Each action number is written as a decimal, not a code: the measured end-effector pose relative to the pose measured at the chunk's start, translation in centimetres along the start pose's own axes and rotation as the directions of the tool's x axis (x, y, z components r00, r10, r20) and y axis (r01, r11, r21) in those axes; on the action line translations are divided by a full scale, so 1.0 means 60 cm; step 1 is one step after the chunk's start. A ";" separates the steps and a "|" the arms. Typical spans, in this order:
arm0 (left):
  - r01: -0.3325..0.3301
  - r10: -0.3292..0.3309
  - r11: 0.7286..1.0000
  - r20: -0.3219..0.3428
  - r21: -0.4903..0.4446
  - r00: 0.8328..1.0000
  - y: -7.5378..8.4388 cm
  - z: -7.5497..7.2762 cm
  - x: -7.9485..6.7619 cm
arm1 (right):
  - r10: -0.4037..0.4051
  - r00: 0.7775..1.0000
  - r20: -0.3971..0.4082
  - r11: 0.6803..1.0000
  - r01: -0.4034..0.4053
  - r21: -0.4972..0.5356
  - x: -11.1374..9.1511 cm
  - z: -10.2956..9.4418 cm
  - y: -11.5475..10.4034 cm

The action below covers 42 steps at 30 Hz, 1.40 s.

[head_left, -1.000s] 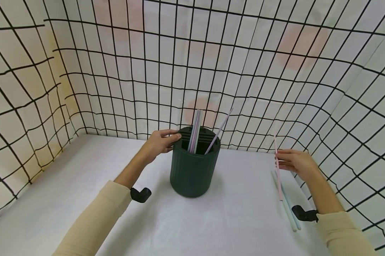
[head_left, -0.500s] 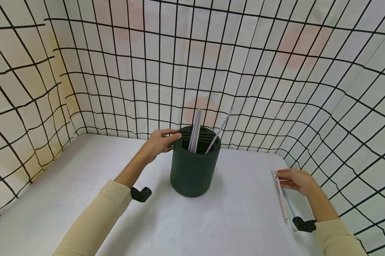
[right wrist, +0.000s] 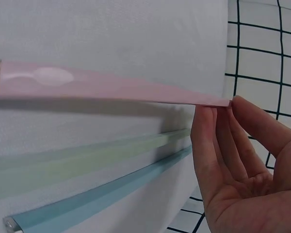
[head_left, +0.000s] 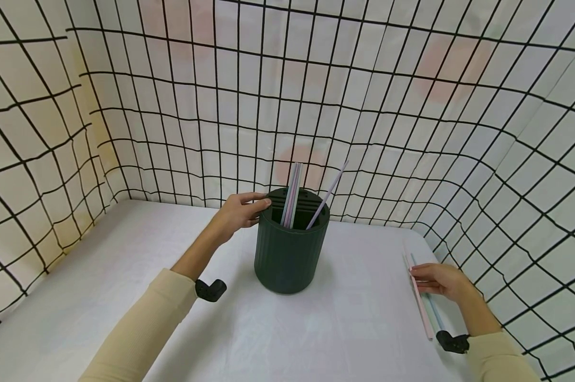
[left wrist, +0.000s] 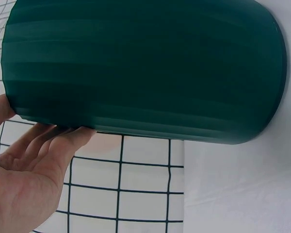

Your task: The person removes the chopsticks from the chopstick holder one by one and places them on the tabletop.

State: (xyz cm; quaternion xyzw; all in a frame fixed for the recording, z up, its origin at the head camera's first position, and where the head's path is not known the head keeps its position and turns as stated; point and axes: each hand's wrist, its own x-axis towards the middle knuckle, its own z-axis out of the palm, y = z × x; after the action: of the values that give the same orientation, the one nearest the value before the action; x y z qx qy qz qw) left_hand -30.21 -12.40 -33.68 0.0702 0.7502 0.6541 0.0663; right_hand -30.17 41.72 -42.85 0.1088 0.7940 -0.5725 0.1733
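A dark green ribbed utensil holder (head_left: 287, 260) stands upright on the table. My left hand (head_left: 237, 213) holds its left rim, with the thumb in front and the other fingers against the side; part of the fingers is hidden behind it in the left wrist view. My right hand (head_left: 442, 281) pinches a pink chopstick (right wrist: 63, 83) with a silvery end cap between thumb and fingertips. A pale green chopstick (right wrist: 87, 161) and a light blue chopstick (right wrist: 106, 188) lie on the table just beside it. Several chopsticks (head_left: 292, 196) lean inside the holder.
Black wire grid panels (head_left: 316, 106) rise behind and on both sides, close to the right hand. A single lilac chopstick (head_left: 329, 193) leans to the right in the holder. White cloth covers the table (head_left: 354, 318).
My right hand has come down and nearer along the table's right side with the pink chopstick, which is now lower, alongside the green and blue ones. The left hand and holder stay put.
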 end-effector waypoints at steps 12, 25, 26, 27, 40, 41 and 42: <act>-0.006 0.006 1.000 0.004 -0.002 1.000 -0.003 0.000 -0.001 | 0.027 0.999 -0.034 0.999 -0.028 -0.035 0.015 -0.003 0.022; -0.017 0.017 1.000 0.003 -0.001 1.000 -0.006 -0.001 0.001 | 0.041 0.997 -0.062 0.997 -0.045 -0.065 0.022 -0.005 0.032; -0.018 0.018 1.000 0.003 -0.001 1.000 -0.006 -0.001 0.001 | 0.037 0.998 -0.057 0.997 -0.041 -0.071 0.022 -0.005 0.032; -0.018 0.018 1.000 0.002 -0.001 1.000 -0.006 -0.001 0.001 | 0.039 0.997 -0.062 0.997 -0.043 -0.069 0.021 -0.005 0.032; -0.014 0.014 1.000 -0.004 0.006 1.000 -0.004 -0.001 0.002 | 0.001 0.996 -0.085 0.999 -0.006 -0.049 0.006 -0.006 0.010; -0.015 0.015 1.000 -0.006 0.007 1.000 -0.004 -0.001 0.002 | -0.007 0.997 -0.082 0.999 0.004 -0.046 0.004 -0.004 0.004; -0.015 0.015 1.000 -0.006 0.006 1.000 -0.004 -0.001 0.002 | -0.019 0.997 -0.080 0.999 0.016 -0.044 0.002 -0.002 -0.003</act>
State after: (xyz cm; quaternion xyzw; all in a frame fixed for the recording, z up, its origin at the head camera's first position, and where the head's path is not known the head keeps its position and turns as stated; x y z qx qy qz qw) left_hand -30.32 -12.46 -33.90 0.0739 0.7520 0.6524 0.0588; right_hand -30.35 41.76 -42.69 0.1209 0.8134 -0.5518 0.1385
